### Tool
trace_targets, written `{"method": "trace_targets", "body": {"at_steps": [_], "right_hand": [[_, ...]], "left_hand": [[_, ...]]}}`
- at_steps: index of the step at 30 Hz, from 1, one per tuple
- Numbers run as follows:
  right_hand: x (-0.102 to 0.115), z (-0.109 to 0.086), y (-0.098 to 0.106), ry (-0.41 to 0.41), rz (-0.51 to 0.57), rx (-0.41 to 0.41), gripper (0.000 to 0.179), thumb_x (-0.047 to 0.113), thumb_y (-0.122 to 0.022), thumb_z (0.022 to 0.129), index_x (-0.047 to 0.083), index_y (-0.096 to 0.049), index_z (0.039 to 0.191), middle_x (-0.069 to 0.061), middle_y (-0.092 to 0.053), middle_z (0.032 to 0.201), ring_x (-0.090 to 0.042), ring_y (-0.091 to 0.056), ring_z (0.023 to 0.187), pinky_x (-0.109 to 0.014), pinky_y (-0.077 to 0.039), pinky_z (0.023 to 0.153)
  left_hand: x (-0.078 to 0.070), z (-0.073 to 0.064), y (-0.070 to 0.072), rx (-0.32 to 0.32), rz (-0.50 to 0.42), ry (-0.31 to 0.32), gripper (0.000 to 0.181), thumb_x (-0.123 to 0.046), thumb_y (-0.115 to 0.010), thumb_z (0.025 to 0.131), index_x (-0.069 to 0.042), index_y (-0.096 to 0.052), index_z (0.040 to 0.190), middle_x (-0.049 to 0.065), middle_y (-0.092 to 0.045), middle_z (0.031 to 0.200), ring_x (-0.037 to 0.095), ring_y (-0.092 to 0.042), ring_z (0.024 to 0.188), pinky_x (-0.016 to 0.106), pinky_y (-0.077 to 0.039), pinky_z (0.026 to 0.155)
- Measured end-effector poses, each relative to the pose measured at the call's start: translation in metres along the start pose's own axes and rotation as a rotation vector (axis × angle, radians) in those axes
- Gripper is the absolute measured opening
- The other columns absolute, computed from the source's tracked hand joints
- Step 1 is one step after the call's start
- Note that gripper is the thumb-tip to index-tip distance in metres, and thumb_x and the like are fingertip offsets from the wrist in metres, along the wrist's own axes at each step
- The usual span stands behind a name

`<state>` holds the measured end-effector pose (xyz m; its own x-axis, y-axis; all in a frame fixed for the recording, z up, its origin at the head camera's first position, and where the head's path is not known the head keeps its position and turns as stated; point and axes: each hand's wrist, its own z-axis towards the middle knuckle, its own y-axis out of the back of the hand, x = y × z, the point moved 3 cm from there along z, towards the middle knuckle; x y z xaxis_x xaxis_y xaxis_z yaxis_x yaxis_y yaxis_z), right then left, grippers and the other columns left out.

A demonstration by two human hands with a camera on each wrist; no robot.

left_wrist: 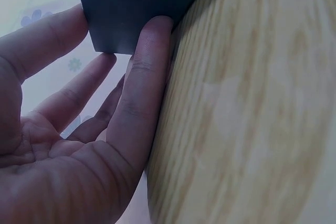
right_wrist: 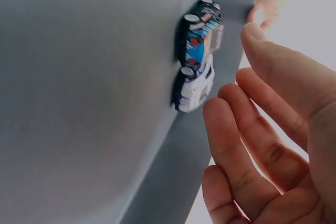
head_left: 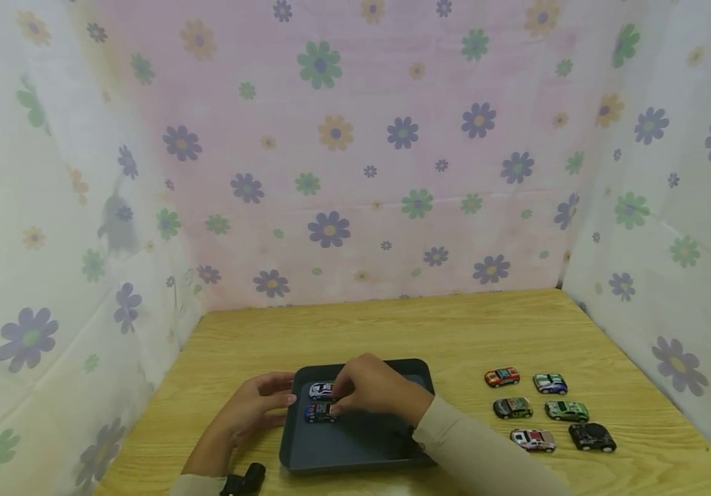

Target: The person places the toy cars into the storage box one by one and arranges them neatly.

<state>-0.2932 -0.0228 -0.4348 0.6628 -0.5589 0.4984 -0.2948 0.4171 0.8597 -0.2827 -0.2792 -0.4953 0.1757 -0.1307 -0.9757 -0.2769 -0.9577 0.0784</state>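
Note:
A dark grey tray (head_left: 362, 451) lies on the table. Two toy cars stand side by side in its left part: a white and black car (head_left: 320, 390) and a dark car with blue (head_left: 318, 413). My right hand (head_left: 377, 393) reaches over the tray beside them. In the right wrist view, the fingers and thumb of that hand (right_wrist: 262, 140) are spread, with nothing between them, close to the white car (right_wrist: 195, 92). My left hand (head_left: 250, 410) touches the tray's left side with extended fingers. One fingertip (left_wrist: 157, 24) rests against the outer wall of the tray (left_wrist: 123, 9).
On the right of the wooden table (head_left: 256, 337) stand several toy cars, among them a red one (head_left: 502, 377), a green one (head_left: 567, 411) and a black one (head_left: 592, 437). Flowered curtains (head_left: 355, 255) enclose the back and sides.

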Motion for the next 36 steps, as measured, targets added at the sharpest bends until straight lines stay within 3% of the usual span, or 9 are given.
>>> {"method": "trace_targets", "body": {"at_steps": [12, 21, 36], "right_hand": [[-0.018, -0.024, 0.023, 0.009, 0.063, -0.062, 0.024, 0.033, -0.085, 0.086, 0.018, -0.082, 0.105, 0.011, -0.075, 0.099, 0.006, -0.064, 0.081, -0.016, -0.057, 0.072], [-0.033, -0.051, 0.044, -0.016, 0.11, -0.102, 0.017, 0.038, -0.082, 0.088, 0.029, -0.081, 0.103, 0.008, -0.074, 0.102, 0.002, -0.064, 0.086, -0.021, -0.058, 0.075], [-0.061, -0.093, 0.073, -0.036, 0.128, -0.187, 0.022, 0.041, -0.079, 0.091, 0.03, -0.078, 0.11, 0.004, -0.077, 0.107, -0.004, -0.068, 0.091, -0.026, -0.059, 0.077]], "left_hand": [[0.0, 0.0, -0.001, -0.014, -0.01, -0.002, 0.063, -0.012, -0.074, 0.095, 0.002, -0.047, 0.151, 0.028, -0.049, 0.152, 0.028, -0.066, 0.12, 0.048, -0.062, 0.095], [-0.001, 0.001, -0.003, -0.015, -0.015, -0.007, 0.063, -0.012, -0.075, 0.095, 0.002, -0.047, 0.151, 0.028, -0.048, 0.153, 0.028, -0.066, 0.121, 0.048, -0.062, 0.095], [0.001, 0.002, -0.001, -0.022, -0.014, 0.01, 0.064, -0.012, -0.075, 0.095, 0.001, -0.048, 0.151, 0.027, -0.048, 0.153, 0.029, -0.065, 0.121, 0.048, -0.062, 0.095]]}}
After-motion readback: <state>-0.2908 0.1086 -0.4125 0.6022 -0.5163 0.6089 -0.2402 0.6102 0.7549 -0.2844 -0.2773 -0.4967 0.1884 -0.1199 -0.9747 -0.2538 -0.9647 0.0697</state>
